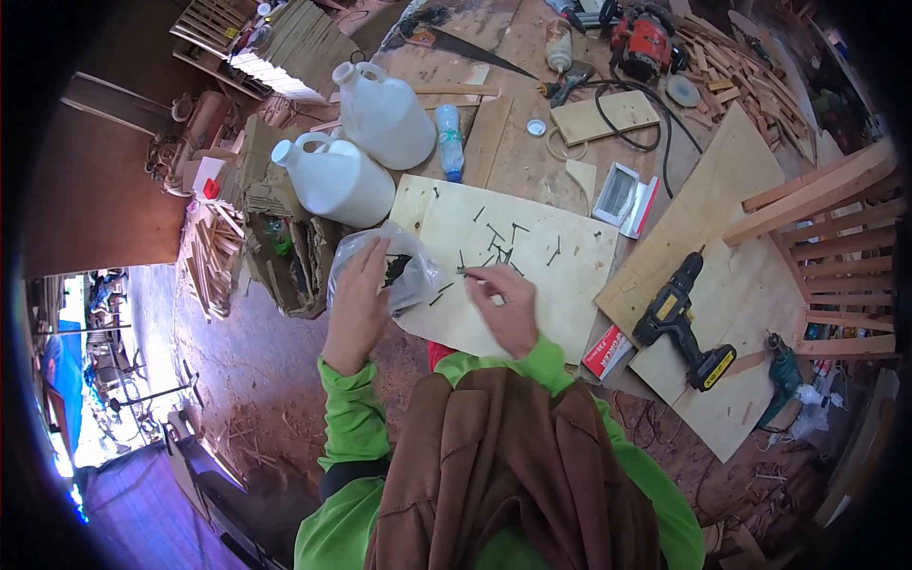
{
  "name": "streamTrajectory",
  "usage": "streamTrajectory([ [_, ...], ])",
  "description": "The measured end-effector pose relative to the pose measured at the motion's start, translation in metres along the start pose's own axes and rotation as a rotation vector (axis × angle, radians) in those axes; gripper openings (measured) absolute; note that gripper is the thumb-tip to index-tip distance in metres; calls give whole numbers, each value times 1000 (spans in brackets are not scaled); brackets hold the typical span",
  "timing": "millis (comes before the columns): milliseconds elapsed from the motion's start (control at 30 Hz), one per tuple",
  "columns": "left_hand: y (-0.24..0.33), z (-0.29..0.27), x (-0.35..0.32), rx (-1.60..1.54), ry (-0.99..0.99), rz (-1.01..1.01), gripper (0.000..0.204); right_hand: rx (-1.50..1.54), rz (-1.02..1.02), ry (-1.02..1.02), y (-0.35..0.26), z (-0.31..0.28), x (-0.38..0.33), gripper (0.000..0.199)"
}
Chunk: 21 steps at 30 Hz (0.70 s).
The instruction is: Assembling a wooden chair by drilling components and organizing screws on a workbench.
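Observation:
My left hand point(359, 290) lies against a clear plastic bag point(415, 280), its fingers stretched out along the bag's near left side. Dark screws point(396, 269) show inside the bag's mouth. My right hand point(508, 306) is a little to the right, over a pale plywood board point(570, 285), with thumb and forefinger pinched on a dark screw point(462, 262). Several more loose screws point(494, 233) lie scattered on the board, most just beyond my right fingertips. Part of the bag is hidden behind my left hand.
Two white jugs point(385, 119) and a water bottle point(449, 142) stand behind the bag. Rightward lie a small open box point(617, 195), a red-and-white box point(606, 353), a yellow-black cordless drill point(679, 318) and a green drill point(783, 375). A handsaw point(475, 52) lies at the back.

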State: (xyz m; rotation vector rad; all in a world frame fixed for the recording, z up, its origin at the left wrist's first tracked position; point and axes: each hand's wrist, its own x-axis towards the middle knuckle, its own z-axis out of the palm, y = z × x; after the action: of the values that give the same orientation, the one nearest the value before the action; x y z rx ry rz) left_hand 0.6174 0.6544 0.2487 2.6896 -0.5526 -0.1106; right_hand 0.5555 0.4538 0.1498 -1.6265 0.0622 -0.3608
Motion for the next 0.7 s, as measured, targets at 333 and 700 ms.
streamTrajectory([
  [333, 18, -25, -6, -40, 136, 47, 49, 83, 126, -78, 0, 23, 23, 21],
  [700, -82, 180, -50, -190, 179, -65, 22, -270, 328, 12, 118, -64, -20, 17],
])
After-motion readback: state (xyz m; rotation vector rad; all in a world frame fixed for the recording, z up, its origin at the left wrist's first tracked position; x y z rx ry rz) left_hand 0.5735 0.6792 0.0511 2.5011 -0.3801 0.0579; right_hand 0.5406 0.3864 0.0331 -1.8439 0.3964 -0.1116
